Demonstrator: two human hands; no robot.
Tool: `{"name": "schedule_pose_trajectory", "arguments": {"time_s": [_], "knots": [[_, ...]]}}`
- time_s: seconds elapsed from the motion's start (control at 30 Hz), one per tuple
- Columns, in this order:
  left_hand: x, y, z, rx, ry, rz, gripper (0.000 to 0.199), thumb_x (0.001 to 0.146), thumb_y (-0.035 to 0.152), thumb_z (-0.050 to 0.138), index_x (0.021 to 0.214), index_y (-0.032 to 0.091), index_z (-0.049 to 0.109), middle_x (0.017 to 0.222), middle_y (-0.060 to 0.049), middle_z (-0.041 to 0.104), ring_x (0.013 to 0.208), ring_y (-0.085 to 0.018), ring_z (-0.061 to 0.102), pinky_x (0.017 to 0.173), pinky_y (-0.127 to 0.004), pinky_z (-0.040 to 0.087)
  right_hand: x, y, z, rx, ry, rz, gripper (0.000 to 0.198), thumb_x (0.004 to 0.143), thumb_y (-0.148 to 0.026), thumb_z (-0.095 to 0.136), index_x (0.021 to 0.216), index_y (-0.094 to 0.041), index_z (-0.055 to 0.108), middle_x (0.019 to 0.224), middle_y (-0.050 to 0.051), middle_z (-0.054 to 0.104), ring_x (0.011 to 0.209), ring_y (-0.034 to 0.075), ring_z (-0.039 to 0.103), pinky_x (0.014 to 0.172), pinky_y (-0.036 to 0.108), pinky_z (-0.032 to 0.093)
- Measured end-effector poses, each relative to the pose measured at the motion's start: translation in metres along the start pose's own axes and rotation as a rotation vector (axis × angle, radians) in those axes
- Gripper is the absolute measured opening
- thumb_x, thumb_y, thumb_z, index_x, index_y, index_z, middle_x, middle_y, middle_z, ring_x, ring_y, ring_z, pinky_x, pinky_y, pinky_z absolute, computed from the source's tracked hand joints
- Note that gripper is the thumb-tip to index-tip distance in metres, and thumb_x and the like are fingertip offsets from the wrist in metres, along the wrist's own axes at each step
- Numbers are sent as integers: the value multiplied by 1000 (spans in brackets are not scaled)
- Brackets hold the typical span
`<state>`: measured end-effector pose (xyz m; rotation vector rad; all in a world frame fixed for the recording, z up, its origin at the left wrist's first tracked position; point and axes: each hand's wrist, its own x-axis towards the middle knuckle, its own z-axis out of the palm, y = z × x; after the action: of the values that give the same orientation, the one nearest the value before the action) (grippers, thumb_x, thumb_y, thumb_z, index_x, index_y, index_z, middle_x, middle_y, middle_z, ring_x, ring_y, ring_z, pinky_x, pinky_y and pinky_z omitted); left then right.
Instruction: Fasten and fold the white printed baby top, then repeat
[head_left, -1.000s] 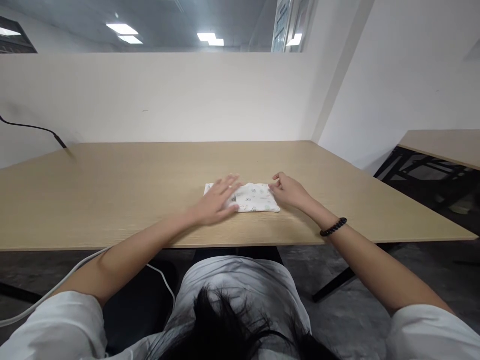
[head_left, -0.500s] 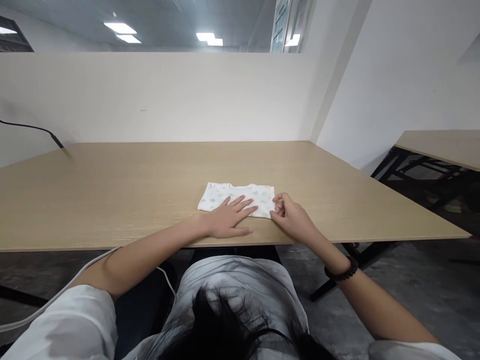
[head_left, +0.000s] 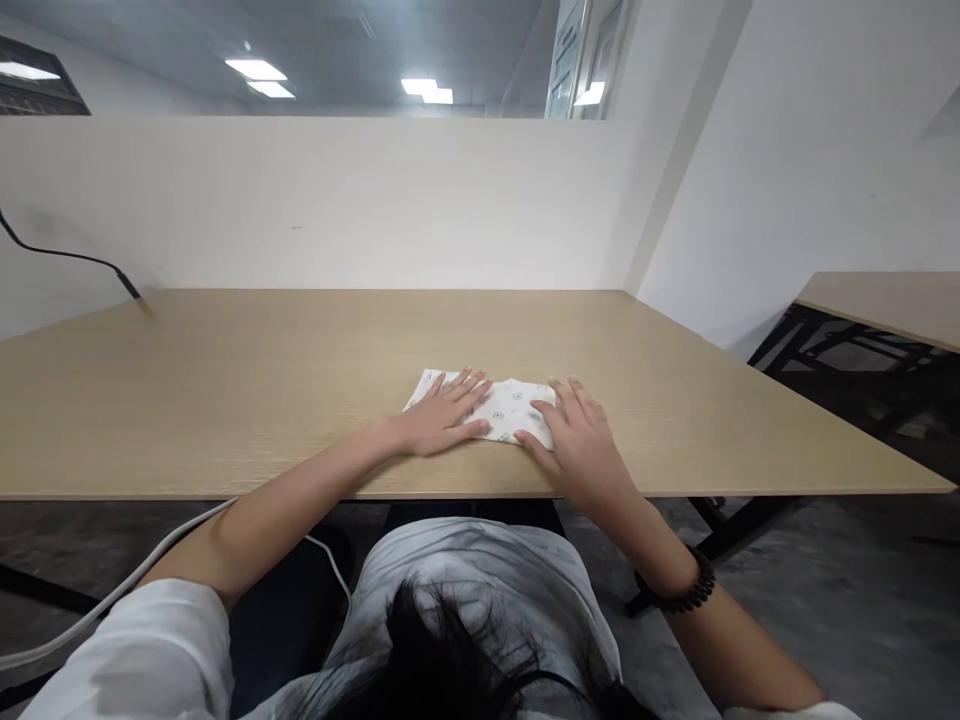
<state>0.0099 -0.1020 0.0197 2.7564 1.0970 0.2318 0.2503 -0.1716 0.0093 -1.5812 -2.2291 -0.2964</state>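
A small folded white cloth garment (head_left: pixel 511 408) with a scattered print lies near the front edge of the table. My left hand (head_left: pixel 446 412) rests flat across its left part, fingers spread and pointing away from me. At the garment's right end is my right hand (head_left: pixel 576 435), its fingers apart, with the thumb and a fingertip touching the cloth. Both hands partly cover the garment, so its left and right ends are only partly visible.
The wood-coloured table (head_left: pixel 300 340) meets a white partition (head_left: pixel 390 200) at the back. A black cable (head_left: pixel 82 257) reaches the table at the far left. A white cord (head_left: pixel 142 565) runs by my left arm. Another table (head_left: pixel 892 300) stands to the right.
My left hand has slid a little left over the garment. My right hand has gone from pinching near the right edge to spread fingers on it.
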Motion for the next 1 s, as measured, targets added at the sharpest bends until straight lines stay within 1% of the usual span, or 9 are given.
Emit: {"name": "schedule_pose_trajectory", "arguments": {"time_s": [0.07, 0.17, 0.23, 0.37, 0.47, 0.57, 0.67, 0.83, 1.0], "knots": [[1, -7, 5, 37, -2, -84, 72, 100, 62, 16, 157, 19, 9, 163, -11, 7, 151, -28, -1, 118, -55, -2, 7, -6, 4, -4, -81, -27, 63, 100, -53, 28, 149, -14, 38, 159, 16, 24, 147, 38, 11, 113, 59, 20], [2, -11, 12, 41, -54, -135, 72, 100, 60, 13, 157, 16, 12, 162, -12, 10, 151, -26, 1, 119, -53, 0, 14, -9, 16, -10, -282, -4, 71, 100, -58, 25, 156, -14, 24, 161, 17, 18, 147, 41, 10, 113, 59, 19], [3, -9, 15, 28, -66, -160, 74, 99, 62, 13, 157, 17, 12, 162, -12, 8, 151, -27, 1, 119, -54, 1, 15, -5, 21, 13, -381, -15, 83, 95, -69, 25, 157, -13, 21, 161, 19, 16, 147, 42, 9, 114, 59, 19], [-2, 1, 16, 19, -69, -248, 76, 96, 67, 15, 157, 22, 11, 162, -10, 4, 150, -36, 1, 115, -65, 0, 17, 5, 19, 80, -444, -36, 97, 87, -83, 23, 158, -17, 17, 161, 19, 11, 148, 41, 6, 115, 60, 13], [-10, 4, 8, -29, -106, -294, 83, 93, 72, 17, 157, 20, 10, 162, -12, 1, 148, -40, -1, 113, -68, 4, 25, 15, 14, 151, -501, -85, 95, 86, -83, 27, 157, -21, 18, 162, 17, 11, 148, 39, 5, 116, 59, 12], [-15, -2, -7, -108, -149, -299, 83, 94, 71, 11, 158, 18, 8, 162, -13, 0, 148, -37, -2, 115, -63, 10, 43, 30, 9, 249, -569, -167, 90, 89, -79, 29, 157, -20, 21, 162, 14, 15, 149, 36, 7, 118, 55, 13], [-10, -11, -17, -101, -90, -372, 83, 95, 68, 7, 157, 13, 8, 161, -16, -1, 148, -34, -6, 117, -60, 10, 67, 41, 9, 310, -547, -174, 82, 94, -73, 23, 156, -19, 24, 161, 10, 21, 149, 33, 13, 119, 52, 15], [10, -24, 1, -17, -116, -422, 86, 95, 67, 11, 155, 7, 14, 160, -20, 7, 149, -33, -1, 118, -57, 6, 91, 38, 30, 184, -467, 24, 89, 94, -70, 27, 156, -8, 17, 161, 17, 16, 149, 32, 12, 120, 50, 12], [10, -38, 13, 16, -83, -362, 87, 93, 70, 15, 155, 8, 14, 160, -20, 10, 150, -33, 3, 117, -58, 7, 88, 33, 47, 99, -488, 230, 104, 89, -78, 22, 155, 1, 8, 159, 26, 13, 148, 39, 7, 115, 64, 1]]}}
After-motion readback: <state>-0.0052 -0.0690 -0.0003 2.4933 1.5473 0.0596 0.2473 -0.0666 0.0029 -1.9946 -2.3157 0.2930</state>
